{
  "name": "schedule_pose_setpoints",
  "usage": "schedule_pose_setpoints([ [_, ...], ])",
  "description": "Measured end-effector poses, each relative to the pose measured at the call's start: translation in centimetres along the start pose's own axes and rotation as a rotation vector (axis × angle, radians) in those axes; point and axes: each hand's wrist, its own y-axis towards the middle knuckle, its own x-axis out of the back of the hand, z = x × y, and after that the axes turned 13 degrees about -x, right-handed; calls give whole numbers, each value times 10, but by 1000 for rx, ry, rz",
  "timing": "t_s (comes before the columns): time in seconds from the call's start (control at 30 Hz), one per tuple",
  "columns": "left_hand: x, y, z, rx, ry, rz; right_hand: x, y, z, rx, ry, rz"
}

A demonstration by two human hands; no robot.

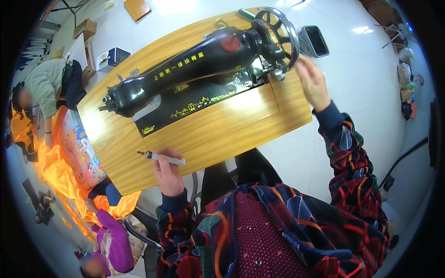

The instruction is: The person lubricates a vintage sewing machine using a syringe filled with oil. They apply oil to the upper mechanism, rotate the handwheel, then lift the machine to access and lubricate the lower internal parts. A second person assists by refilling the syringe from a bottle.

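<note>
A black sewing machine with yellow lettering and a red round patch stands on a wooden sewing table. My left hand holds a syringe level above the table's near left part, its thin needle pointing left. My right hand is at the machine's metal handwheel, fingertips at the lower part of its rim. Whether the fingers grip the rim or only touch it, I cannot tell. The needle end of the machine faces left.
Two people are at the left with shiny orange cloth around a patterned surface. A dark bin stands behind the table at the right. Boxes lie on the floor at the back left.
</note>
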Motion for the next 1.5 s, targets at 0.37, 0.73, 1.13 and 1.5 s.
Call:
schedule_pose_setpoints([
  [0.37,77,47,39,-359,504,-126,-11,-109,-39,287,-98,-192],
  [0.73,74,63,37,-357,612,-173,-25,-388,-236,-947,-929,625],
  [1.13,69,71,44,-403,747,-303,-39,-481,-248,-384,-661,786],
  [1.5,86,70,46,-500,822,-213,-116,-396,-329,358,-1224,729],
])
